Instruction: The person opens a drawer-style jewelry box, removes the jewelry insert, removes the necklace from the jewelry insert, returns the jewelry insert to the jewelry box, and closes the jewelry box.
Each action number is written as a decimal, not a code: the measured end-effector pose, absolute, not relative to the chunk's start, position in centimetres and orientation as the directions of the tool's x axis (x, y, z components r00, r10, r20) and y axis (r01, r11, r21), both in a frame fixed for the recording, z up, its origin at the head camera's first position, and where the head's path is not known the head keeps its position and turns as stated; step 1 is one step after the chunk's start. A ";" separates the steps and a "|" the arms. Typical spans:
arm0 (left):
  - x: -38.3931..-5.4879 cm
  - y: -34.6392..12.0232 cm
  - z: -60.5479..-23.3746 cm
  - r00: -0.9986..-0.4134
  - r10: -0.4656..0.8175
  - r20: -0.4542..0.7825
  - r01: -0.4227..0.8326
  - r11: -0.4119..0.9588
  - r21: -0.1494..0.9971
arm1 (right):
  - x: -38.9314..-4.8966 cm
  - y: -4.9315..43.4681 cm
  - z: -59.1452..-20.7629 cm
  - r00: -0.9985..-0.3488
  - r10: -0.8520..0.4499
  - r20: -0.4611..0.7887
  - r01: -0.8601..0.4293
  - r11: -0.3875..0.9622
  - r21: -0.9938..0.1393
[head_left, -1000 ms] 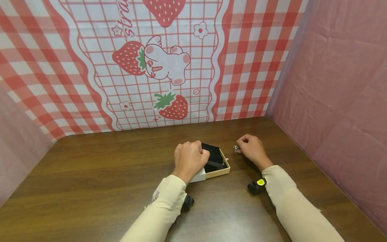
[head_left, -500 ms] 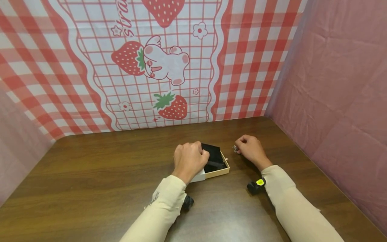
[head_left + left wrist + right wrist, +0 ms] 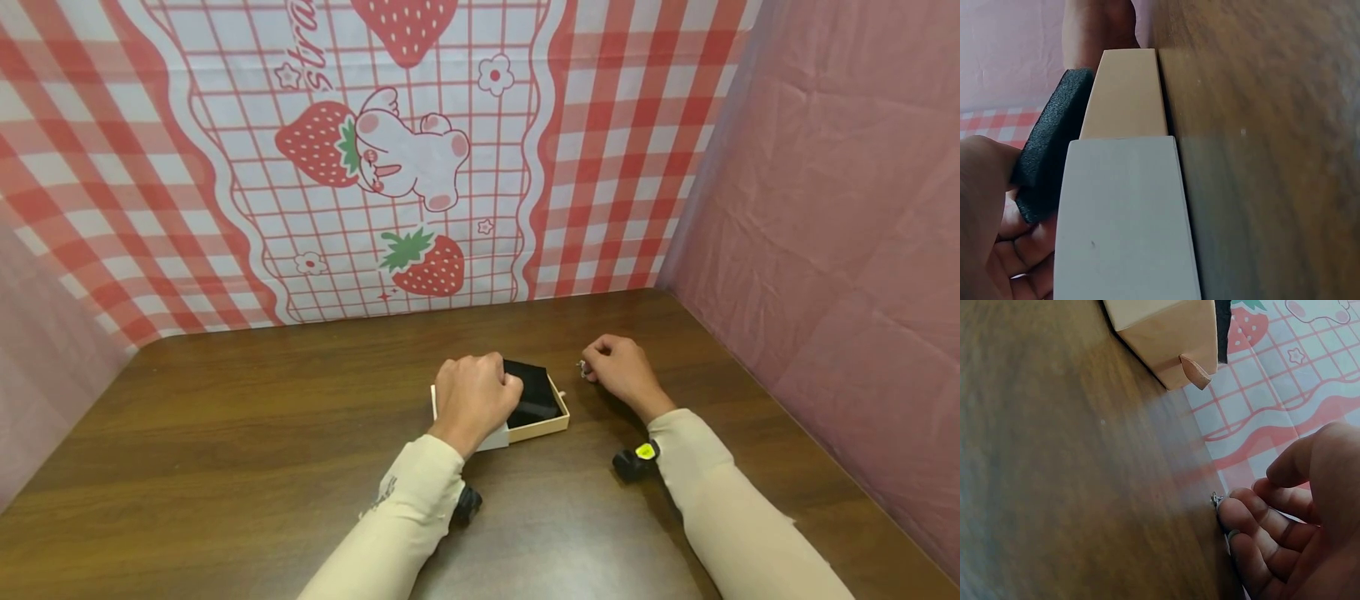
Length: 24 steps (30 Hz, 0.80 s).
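Observation:
My left hand (image 3: 476, 396) pinches a black foam pad (image 3: 1054, 137) between thumb and fingers. In the left wrist view the pad stands tilted along the upper edge of a small box, whose cream drawer (image 3: 1127, 94) is slid part way out of a white sleeve (image 3: 1124, 219). From the head view, the black pad (image 3: 531, 392) covers most of the drawer's inside. To the right, my right hand (image 3: 618, 371) is low at the table with curled fingers. A small silver piece of jewelry (image 3: 1215, 499) pokes out at its fingertips; the rest is hidden by the fingers.
A small tan pull tab (image 3: 1195, 372) sticks out of the drawer's right end. The brown wooden table (image 3: 262, 467) meets a strawberry-print checked cloth (image 3: 600, 167) at the back. A pink cloth (image 3: 832, 250) hangs on the right.
The black foam pad has tipped lower over the drawer, with my left hand shifting slightly down. Less of the silver piece shows at my right fingertips than a second ago.

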<state>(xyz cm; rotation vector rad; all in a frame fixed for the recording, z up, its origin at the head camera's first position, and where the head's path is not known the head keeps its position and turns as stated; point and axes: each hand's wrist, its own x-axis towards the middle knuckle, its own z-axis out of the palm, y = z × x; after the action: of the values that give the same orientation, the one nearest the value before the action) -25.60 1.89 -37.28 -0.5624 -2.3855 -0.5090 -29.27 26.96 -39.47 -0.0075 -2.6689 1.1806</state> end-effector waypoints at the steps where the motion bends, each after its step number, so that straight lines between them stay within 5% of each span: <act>1: -25.6 1.9 -37.3 -0.714 0.267 0.648 0.507 0.835 0.214 | -29.3 27.0 -39.5 -0.976 0.094 0.199 -0.084 0.676 -0.732; 24: -25.2 2.1 -37.1 -0.743 0.272 0.612 0.489 0.845 0.218 | -29.4 26.9 -39.6 -0.974 0.082 0.209 -0.098 0.681 -0.725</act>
<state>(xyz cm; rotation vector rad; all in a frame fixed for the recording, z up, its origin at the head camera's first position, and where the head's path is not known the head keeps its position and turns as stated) -25.23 2.11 -37.09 -0.5541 -2.4381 -0.4948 -29.40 26.93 -39.62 0.0125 -2.6694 1.1711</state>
